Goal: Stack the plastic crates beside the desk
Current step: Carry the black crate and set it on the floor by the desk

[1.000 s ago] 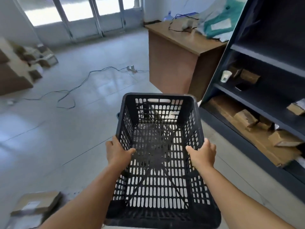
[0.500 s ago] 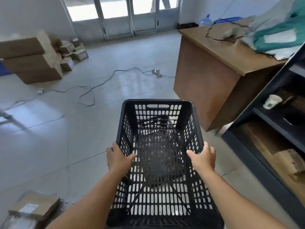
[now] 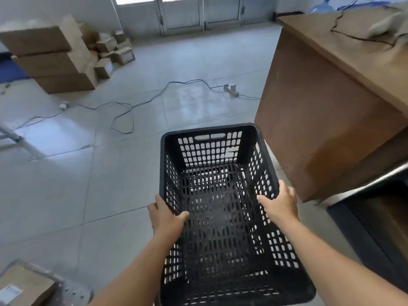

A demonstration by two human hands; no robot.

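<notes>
I hold an empty black perforated plastic crate (image 3: pixel 212 149) out in front of me, above the grey tiled floor. My left hand (image 3: pixel 165 217) grips its left side wall over the rim, and my right hand (image 3: pixel 280 203) grips the right side wall the same way. The brown wooden desk (image 3: pixel 313 111) stands just right of the crate, its near corner close to the crate's far right corner. Through the crate's mesh floor something dark shows below, but I cannot tell what it is.
A dark shelf unit (image 3: pixel 375 219) stands at the right, next to the desk. Cables and a power strip (image 3: pixel 230 90) trail across the floor ahead. Cardboard boxes (image 3: pixel 55 60) are piled at the far left, another box (image 3: pixel 19 286) lies at the bottom left. A black cable lies on the desk top.
I have moved forward and turned left with the crate. The desk is now close on the right, and the shelf unit has slid toward the right edge. Both hands keep their grip.
</notes>
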